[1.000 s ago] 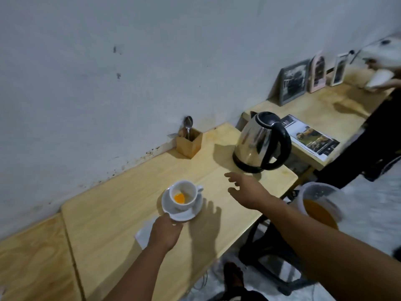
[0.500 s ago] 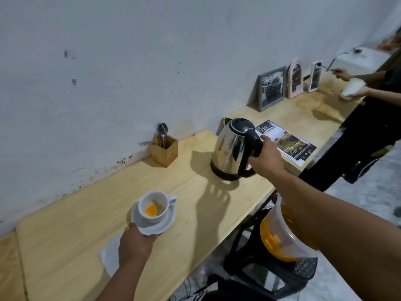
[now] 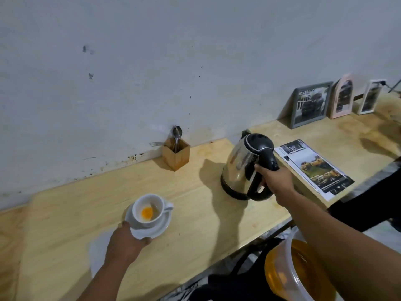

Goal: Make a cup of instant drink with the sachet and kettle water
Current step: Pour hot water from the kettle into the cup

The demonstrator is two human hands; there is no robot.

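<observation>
Two hands are now busy. One second ago the right hand (image 3: pixel 276 178) was only reaching, open, over the table (image 3: pixel 195 213); now its fingers are closed around the black handle of the kettle (image 3: pixel 243 168), which looks a little tilted, though its base appears to sit on the table. The left hand (image 3: pixel 125 242) has stayed clamped on the near rim of the saucer (image 3: pixel 156 230), holding the cup (image 3: pixel 148 210) steady. Orange powder (image 3: pixel 147 212) lies in the cup and no water is visible, so I judge that pouring is the next step. The sachet is not visible anywhere. The water level in the kettle is hidden. A white sheet under the left wrist is half covered, and I cannot tell what it is.
</observation>
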